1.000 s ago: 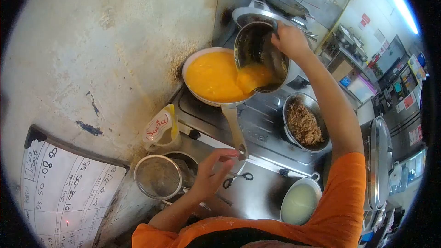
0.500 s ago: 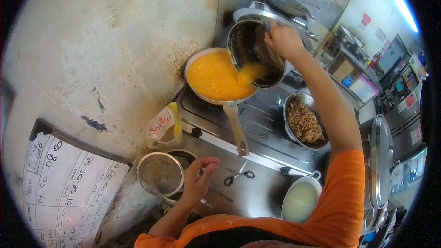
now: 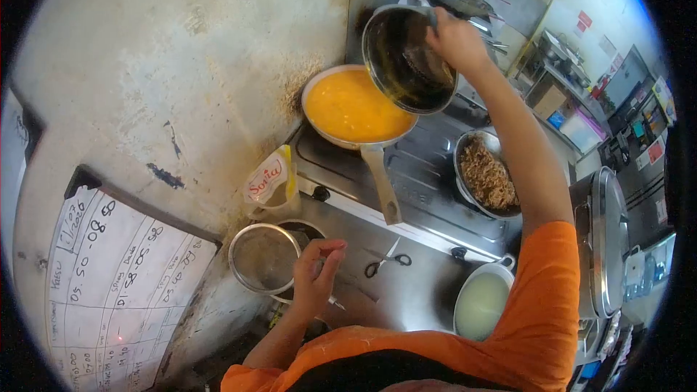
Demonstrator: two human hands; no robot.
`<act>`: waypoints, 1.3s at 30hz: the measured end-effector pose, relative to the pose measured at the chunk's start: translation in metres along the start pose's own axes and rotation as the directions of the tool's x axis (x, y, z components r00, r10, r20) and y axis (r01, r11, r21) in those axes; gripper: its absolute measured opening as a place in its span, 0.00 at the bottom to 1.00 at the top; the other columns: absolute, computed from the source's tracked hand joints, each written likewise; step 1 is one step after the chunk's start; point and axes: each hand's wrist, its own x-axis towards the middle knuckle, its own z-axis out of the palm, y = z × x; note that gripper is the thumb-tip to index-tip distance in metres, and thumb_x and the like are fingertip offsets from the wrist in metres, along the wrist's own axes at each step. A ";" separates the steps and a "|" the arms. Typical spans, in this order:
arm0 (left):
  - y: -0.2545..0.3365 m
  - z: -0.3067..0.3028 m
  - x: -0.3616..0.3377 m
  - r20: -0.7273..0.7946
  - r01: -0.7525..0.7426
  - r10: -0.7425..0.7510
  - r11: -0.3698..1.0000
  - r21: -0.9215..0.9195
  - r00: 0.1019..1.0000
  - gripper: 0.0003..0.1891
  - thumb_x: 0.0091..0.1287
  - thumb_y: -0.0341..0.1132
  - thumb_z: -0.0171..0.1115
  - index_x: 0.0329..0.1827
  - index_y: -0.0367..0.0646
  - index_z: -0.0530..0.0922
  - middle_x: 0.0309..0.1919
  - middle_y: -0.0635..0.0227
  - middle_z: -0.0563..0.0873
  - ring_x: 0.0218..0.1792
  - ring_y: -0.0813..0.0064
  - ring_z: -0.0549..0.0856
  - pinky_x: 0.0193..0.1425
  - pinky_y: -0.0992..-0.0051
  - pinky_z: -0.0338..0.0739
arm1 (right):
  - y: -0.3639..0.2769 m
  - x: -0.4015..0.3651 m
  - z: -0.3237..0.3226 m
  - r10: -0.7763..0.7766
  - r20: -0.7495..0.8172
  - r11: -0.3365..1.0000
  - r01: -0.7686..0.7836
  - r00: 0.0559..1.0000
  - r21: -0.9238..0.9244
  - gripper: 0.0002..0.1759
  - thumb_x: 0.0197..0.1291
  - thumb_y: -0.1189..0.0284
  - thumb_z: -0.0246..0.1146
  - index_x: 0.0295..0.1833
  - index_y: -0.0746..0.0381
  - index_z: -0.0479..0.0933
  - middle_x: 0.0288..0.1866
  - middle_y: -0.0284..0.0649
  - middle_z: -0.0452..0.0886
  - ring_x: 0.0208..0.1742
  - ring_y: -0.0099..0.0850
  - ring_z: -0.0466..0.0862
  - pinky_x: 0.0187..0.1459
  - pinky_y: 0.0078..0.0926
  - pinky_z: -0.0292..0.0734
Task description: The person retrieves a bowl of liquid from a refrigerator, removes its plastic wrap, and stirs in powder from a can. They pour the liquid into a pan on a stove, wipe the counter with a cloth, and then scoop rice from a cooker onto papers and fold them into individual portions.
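Observation:
My right hand (image 3: 459, 42) grips the handle of a dark-coated pot (image 3: 414, 65), which is tipped on its side over the right edge of a light frying pan (image 3: 376, 167). Orange-yellow liquid (image 3: 356, 105), like beaten egg, fills the pan. Inside the pot a thin wet film shows, and no stream is visible now. My left hand (image 3: 316, 276) hovers beside a round mesh strainer (image 3: 265, 258), fingers loosely curled and apart from the thumb, with nothing seen in it. The strainer rests across a dark pot (image 3: 308, 231), partly hidden.
A bowl of brown shredded food (image 3: 488, 174) sits on the stove (image 3: 428, 167). Scissors (image 3: 388, 260) lie on the steel counter, near a container of pale liquid (image 3: 481, 305). A plastic tub (image 3: 272, 181) stands by the wall. Large lidded pots (image 3: 606, 239) are at right.
The orange-yellow stream from the pot has stopped. My right hand has raised the pot slightly and tilted it further. The view has shifted a little; my left hand stays near the strainer.

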 end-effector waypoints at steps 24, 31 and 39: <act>-0.134 -0.013 0.154 0.180 -0.206 -0.296 -0.062 0.976 0.938 0.12 0.64 0.36 0.50 0.41 0.42 0.81 0.40 0.54 0.83 0.44 0.60 0.83 0.46 0.63 0.78 | 0.067 -0.148 0.030 0.915 0.279 0.029 -0.735 0.292 0.678 0.27 0.53 0.53 0.60 0.37 0.71 0.77 0.36 0.55 0.81 0.41 0.46 0.82 0.43 0.38 0.74; -0.154 -0.037 0.172 0.249 -0.266 -0.283 -0.023 0.964 0.926 0.24 0.67 0.49 0.42 0.46 0.36 0.78 0.43 0.47 0.81 0.47 0.47 0.79 0.50 0.54 0.73 | 0.046 -0.166 -0.038 0.930 0.262 0.064 -0.817 0.257 0.573 0.30 0.50 0.52 0.61 0.37 0.74 0.78 0.41 0.62 0.78 0.48 0.53 0.78 0.50 0.39 0.72; -0.078 -0.048 0.088 0.458 -0.377 -0.019 0.538 0.754 0.889 0.20 0.66 0.47 0.52 0.46 0.37 0.75 0.31 0.54 0.81 0.32 0.59 0.81 0.39 0.66 0.75 | 0.074 -0.280 -0.206 0.864 0.276 0.261 -0.844 0.421 0.469 0.26 0.55 0.55 0.57 0.43 0.70 0.77 0.37 0.47 0.81 0.39 0.34 0.80 0.44 0.28 0.73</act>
